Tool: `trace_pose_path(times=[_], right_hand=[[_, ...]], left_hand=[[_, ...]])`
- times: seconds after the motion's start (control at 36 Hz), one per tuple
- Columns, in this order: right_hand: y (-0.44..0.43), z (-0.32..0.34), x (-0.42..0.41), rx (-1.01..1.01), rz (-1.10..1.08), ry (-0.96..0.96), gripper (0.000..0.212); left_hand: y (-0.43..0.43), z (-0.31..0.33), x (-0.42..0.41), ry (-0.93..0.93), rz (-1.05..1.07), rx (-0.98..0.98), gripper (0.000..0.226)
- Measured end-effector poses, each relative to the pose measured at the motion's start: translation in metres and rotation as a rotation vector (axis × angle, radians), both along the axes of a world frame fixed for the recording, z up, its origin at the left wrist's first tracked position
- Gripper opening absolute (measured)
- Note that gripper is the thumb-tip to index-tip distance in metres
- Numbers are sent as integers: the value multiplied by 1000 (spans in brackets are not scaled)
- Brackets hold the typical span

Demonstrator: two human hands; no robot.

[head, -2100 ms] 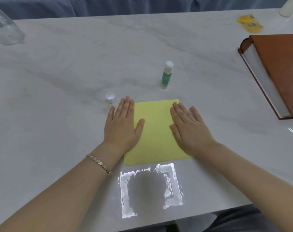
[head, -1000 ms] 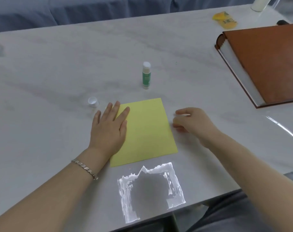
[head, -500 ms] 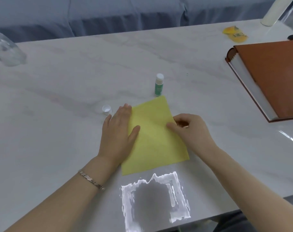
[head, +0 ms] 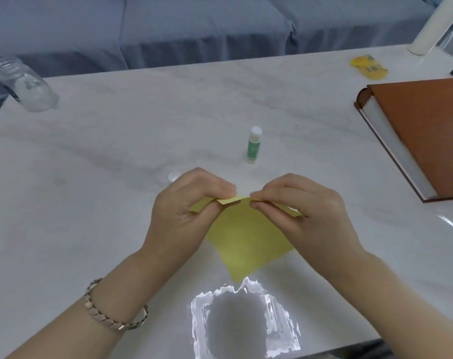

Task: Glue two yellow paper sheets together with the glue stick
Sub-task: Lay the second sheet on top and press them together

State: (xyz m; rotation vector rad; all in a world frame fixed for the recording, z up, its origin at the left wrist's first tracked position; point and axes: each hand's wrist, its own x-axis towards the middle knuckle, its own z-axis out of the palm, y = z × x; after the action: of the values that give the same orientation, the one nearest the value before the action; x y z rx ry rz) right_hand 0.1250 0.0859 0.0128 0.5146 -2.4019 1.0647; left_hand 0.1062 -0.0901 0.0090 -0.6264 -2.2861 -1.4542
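Note:
The yellow paper (head: pixel 242 239) is lifted at its far edge, its near corner resting on the white marble table (head: pixel 116 141). My left hand (head: pixel 186 211) pinches the far edge at the left. My right hand (head: pixel 300 211) pinches it just to the right, fingertips nearly meeting. I cannot tell whether one sheet or two are held. The green glue stick (head: pixel 253 147) stands upright and uncapped beyond my hands. Its small white cap (head: pixel 174 176) lies on the table, just past my left hand.
A brown book (head: pixel 424 133) lies at the right edge. A clear plastic bottle (head: pixel 23 84) lies at the far left. A yellow packet (head: pixel 369 67) and a white cylinder (head: pixel 424 32) sit at the far right. A bright glare patch (head: pixel 243 317) marks the near edge.
Both hands left their flat press on the paper. They closed on its far edge and raised it off the table, and the sheet turned.

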Motion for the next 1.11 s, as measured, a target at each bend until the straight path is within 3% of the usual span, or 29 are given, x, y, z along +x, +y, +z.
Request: trace_pose_path(times=[0.14, 0.42, 0.72, 1.03, 1.11], right_hand=[[-4, 1, 1, -19, -15, 16, 16], [-7, 6, 1, -4, 11, 98, 18], [2, 5, -7, -86, 63, -119, 18], [43, -5, -15, -56, 12, -261, 9], [51, -9, -14, -86, -27, -326, 17]], left_hand=[[2, 13, 1, -16, -44, -10, 6], [3, 24, 2, -47, -128, 54, 13], [1, 24, 8, -364, -98, 240, 15], [-23, 17, 1, -345, -49, 267, 15], [-26, 13, 0, -381, -16, 340, 14]])
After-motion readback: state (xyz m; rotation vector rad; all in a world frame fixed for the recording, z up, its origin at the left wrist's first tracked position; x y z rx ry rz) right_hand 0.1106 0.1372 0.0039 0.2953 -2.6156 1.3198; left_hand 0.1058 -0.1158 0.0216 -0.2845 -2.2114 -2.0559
